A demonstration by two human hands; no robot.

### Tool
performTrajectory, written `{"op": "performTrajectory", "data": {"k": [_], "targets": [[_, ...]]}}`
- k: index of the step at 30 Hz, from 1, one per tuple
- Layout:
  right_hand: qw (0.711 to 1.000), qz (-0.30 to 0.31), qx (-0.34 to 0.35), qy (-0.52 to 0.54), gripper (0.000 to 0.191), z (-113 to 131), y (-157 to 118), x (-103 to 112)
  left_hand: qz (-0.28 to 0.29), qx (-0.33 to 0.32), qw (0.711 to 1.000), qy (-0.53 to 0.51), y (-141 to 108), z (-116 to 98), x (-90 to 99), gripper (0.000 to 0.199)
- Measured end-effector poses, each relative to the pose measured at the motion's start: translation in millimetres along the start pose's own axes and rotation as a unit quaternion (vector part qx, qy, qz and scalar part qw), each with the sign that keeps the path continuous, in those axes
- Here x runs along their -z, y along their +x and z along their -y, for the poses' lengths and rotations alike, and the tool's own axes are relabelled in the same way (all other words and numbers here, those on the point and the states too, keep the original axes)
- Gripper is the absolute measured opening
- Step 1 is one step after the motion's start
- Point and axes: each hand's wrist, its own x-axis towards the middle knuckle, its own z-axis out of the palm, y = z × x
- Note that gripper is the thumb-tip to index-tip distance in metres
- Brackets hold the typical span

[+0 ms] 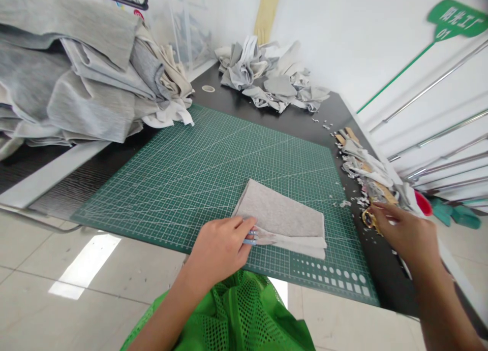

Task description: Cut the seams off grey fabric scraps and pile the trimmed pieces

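My left hand (223,247) is closed at the near left edge of a folded light-grey cloth (284,209) lying on the green cutting mat (183,173). By its thumb and forefinger shows a small blue-striped piece (250,236) with a greyish part running along the cloth's white edge; its kind is unclear. At the right edge of the table, my right hand (406,234) pinches the gold handle of scissors (369,219); their blades are mostly hidden.
Grey fabric (91,87) is heaped at the left. Crumpled scraps (270,76) lie at the back, near a roll-like ring (208,88). Offcuts (368,168) line the right edge. Metal poles (438,97) stand beyond, beside a red container (423,202).
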Motion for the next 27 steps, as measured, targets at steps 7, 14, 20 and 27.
{"op": "performTrajectory", "data": {"k": [7,14,20,27], "targets": [[0.971,-0.067,0.175,0.147,0.035,67.4,10.4,16.0,0.002,0.002,1.000,-0.003,-0.4,0.4,-0.8,0.038],[0.872,0.118,0.279,0.384,0.015,193.8,12.0,24.3,0.006,-0.001,1.000,-0.011,1.2,0.8,-0.1,0.038],[0.826,0.195,0.330,0.414,0.011,245.5,29.1,6.9,0.007,-0.002,1.000,-0.020,1.9,0.9,0.8,0.039],[0.821,0.159,0.362,0.411,0.012,245.9,24.9,-4.2,0.002,-0.008,0.999,-0.032,1.8,2.6,1.6,0.038]]}}
